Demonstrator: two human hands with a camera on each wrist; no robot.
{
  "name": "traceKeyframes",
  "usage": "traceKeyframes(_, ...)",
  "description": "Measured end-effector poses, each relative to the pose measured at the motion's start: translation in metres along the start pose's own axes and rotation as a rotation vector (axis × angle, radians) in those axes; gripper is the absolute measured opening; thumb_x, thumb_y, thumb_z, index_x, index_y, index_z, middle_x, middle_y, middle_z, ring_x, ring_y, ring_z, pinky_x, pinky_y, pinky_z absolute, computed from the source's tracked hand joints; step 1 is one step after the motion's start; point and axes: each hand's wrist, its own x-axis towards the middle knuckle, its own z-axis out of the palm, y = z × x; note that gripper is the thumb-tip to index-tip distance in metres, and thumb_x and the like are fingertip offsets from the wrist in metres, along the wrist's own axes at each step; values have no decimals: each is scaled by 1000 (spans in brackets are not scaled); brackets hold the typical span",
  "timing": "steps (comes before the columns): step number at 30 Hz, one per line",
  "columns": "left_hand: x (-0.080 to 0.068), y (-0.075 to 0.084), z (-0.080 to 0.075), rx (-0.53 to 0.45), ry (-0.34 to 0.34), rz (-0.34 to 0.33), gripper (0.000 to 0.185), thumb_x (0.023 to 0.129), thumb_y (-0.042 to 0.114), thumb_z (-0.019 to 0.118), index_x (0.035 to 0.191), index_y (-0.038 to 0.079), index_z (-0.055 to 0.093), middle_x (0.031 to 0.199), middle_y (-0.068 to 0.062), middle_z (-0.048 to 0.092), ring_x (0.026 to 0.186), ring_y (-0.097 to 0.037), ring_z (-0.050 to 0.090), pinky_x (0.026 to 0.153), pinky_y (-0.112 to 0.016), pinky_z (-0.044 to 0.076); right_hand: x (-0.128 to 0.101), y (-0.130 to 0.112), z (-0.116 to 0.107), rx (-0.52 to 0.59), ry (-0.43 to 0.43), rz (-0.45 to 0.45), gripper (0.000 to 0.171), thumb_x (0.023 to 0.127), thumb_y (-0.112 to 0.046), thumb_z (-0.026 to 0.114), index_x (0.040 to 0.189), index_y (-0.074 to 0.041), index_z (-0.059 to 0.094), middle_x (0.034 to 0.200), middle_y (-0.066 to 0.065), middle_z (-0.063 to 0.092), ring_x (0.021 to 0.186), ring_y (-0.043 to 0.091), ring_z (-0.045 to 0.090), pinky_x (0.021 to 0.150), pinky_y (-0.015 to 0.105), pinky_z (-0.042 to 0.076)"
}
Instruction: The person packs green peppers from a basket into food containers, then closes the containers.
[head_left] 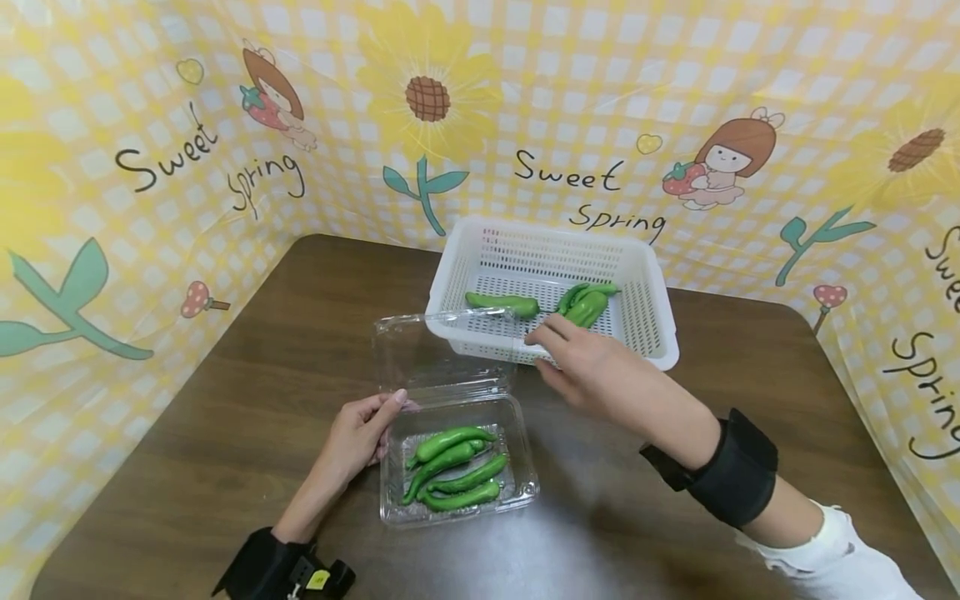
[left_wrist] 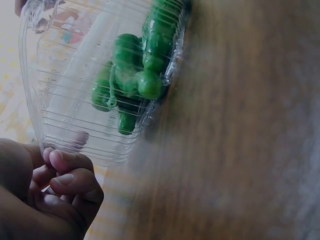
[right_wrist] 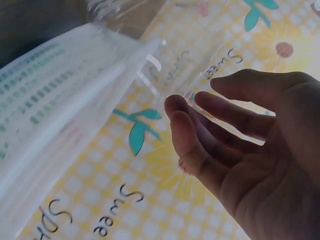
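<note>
A clear plastic clamshell box [head_left: 522,437] stands on the table, its lid [head_left: 408,354] raised and overlapping the basket's front left. Inside lie several long green peppers [head_left: 467,498]. At the box's left back corner my left hand [head_left: 358,433] pinches the rim between thumb and fingers, as the left wrist view confirms on the clear wall [left_wrist: 65,120]. My right hand [head_left: 600,367] hovers at the front rim of a white basket [head_left: 660,308], beside the lid's right edge. Its fingers [right_wrist: 215,165] are loosely bent, thumb apart, with nothing between them.
More green peppers [head_left: 502,304] lie in the perforated basket. The brown wooden table [head_left: 225,392] has a yellow checked cloth [head_left: 330,192] rising behind it and along its sides. Black straps [head_left: 723,471] sit on both wrists.
</note>
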Motion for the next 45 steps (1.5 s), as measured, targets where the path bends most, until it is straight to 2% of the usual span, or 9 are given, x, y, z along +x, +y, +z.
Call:
traceKeyframes(5, 0, 0, 0, 12, -1, -11, 41, 101, 47, 54, 105, 12, 75, 55, -2, 45, 43, -9, 40, 39, -25, 39, -2, 17, -5, 59, 2, 62, 19, 95, -4, 63, 114, -2, 62, 105, 10, 61, 58, 9, 50, 57, 24, 49)
traceKeyframes(14, 0, -1, -1, 16, 4, -3, 40, 101, 46, 54, 104, 12, 76, 54, -1, 45, 42, -9, 41, 39, -26, 40, 11, 59, -14, -2, -104, 198, 25, 100, -3, 51, 124, 0, 57, 109, 14, 58, 51, 12, 38, 53, 26, 39)
traceKeyframes(19, 0, 0, -1, 8, 5, -7, 40, 101, 46, 54, 105, 12, 76, 54, -1, 45, 42, -9, 42, 39, -26, 40, 23, 83, -10, -23, -110, 217, 28, 99, 0, 50, 126, 3, 56, 112, 19, 57, 49, 14, 36, 51, 27, 36)
traceKeyframes(24, 0, -1, 0, 6, 0, -11, 41, 101, 46, 54, 105, 11, 75, 54, -1, 45, 43, -8, 41, 39, -25, 39, 35, 102, -5, -50, -121, 238, 29, 95, 5, 48, 123, 4, 57, 107, 21, 56, 51, 17, 37, 49, 28, 36)
traceKeyframes(33, 1, 1, 0, 9, 3, 5, 40, 101, 45, 53, 104, 12, 76, 54, -1, 46, 42, -8, 42, 39, -26, 40, 49, 125, -1, -68, -212, 287, 34, 95, 8, 42, 125, 4, 57, 111, 22, 56, 54, 20, 40, 52, 31, 36)
traceKeyframes(39, 1, 2, 0, 11, 3, -9, 41, 101, 47, 54, 105, 12, 76, 54, -1, 45, 42, -8, 41, 39, -25, 40, 54, 136, 6, -95, -245, 275, 33, 94, 9, 45, 123, 3, 59, 108, 21, 56, 59, 21, 46, 55, 31, 40)
traceKeyframes(45, 1, 2, 0, 11, -1, -20, 43, 100, 48, 53, 106, 12, 75, 54, -1, 45, 42, -8, 40, 39, -25, 39, 62, 151, 16, -130, -315, 270, 33, 94, 9, 44, 123, 3, 58, 110, 22, 56, 71, 27, 55, 62, 35, 45)
